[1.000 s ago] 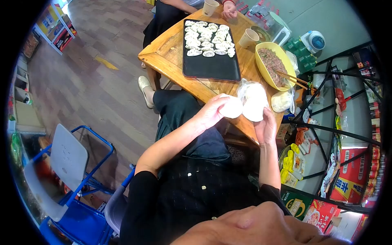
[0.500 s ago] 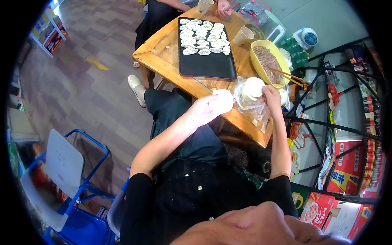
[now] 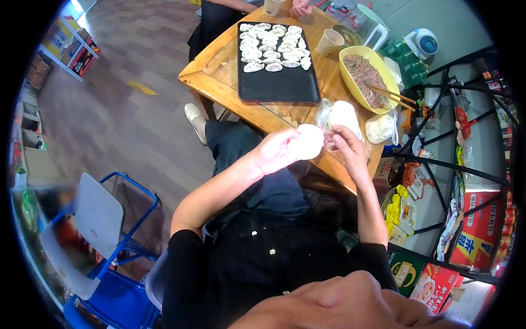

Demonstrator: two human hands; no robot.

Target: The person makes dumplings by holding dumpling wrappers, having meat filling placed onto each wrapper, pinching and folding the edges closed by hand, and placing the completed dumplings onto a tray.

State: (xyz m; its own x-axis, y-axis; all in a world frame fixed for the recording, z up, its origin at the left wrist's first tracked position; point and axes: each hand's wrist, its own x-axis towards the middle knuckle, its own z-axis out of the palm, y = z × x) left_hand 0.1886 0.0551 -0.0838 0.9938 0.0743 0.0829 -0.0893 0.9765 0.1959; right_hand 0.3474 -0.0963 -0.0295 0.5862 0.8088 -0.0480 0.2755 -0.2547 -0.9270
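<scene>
My left hand (image 3: 275, 152) is closed on a round white dumpling wrapper (image 3: 307, 142), pinching it by its left edge above the table corner. Just right of that wrapper is my right hand (image 3: 349, 151), its fingers curled but apart with nothing clear between them. Beyond it, a stack of wrappers (image 3: 344, 114) lies in a clear plastic bag on the table. A yellow bowl (image 3: 392, 75) of minced meat filling (image 3: 362, 74) stands behind, with chopsticks (image 3: 395, 97) resting in it. Folded dumplings (image 3: 268, 48) cover the far part of a black tray (image 3: 279, 88).
The wooden table (image 3: 211, 74) also bears a paper cup (image 3: 330, 43), a clear jug (image 3: 371, 27) and a bagged white lump (image 3: 381, 129). Another person's hand (image 3: 301, 9) rests at the far edge. Shelves of packaged goods (image 3: 476, 230) stand right; a blue folding chair (image 3: 115, 296) stands left.
My right hand has left the wrapper stack and come leftward, close to the wrapper in my left hand. My left hand keeps its wrapper, moved slightly right. The view has shifted a little.
</scene>
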